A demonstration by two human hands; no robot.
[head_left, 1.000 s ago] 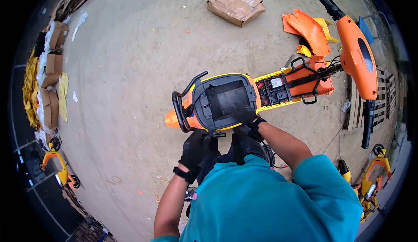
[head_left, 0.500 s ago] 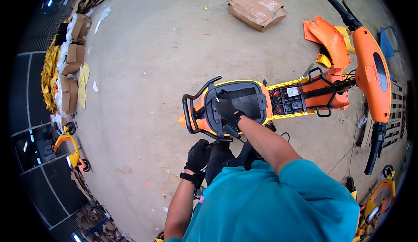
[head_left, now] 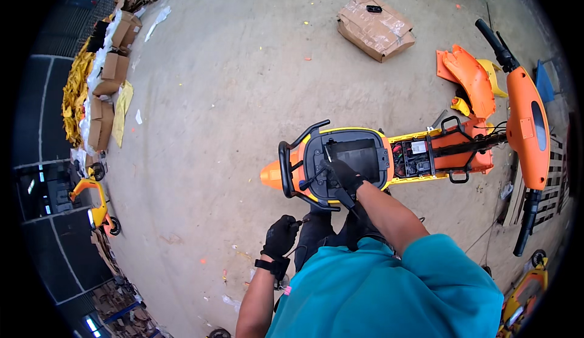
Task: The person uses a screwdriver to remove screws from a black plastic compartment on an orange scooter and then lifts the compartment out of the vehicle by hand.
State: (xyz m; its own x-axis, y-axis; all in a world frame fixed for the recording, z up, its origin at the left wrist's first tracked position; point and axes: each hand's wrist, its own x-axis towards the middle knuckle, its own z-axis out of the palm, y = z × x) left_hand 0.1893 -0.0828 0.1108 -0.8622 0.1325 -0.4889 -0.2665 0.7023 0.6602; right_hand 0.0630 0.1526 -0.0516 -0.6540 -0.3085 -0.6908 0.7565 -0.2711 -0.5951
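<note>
An orange and yellow scooter [head_left: 277, 175] stands across in front of me, with a black tub [head_left: 316, 149] in its rear body. My right hand [head_left: 345, 175], in a black glove, is over the tub, closed around a dark tool with a thin pale tip [head_left: 328, 153]. The glove hides most of the tool. A black lever-like piece [head_left: 311, 178] lies at the tub's left part. Nearer to me and left of my legs, my left hand [head_left: 281, 236], also black-gloved, is closed. Something small and dark shows at its fingertips, too small to name.
Right of the tub is an open bay [head_left: 415, 157] with wires and modules, then the handlebar [head_left: 528, 131]. Loose orange panels [head_left: 469, 76] lie beyond. A cardboard box [head_left: 376, 27] sits on the floor; other cartons [head_left: 100, 122] line the left. A pallet [head_left: 550, 186] lies at right.
My view has shifted, so the scooter sits lower and further right. My right hand has moved a little right and nearer me over the tub, uncovering the black lever-like piece. My left hand stays closed.
</note>
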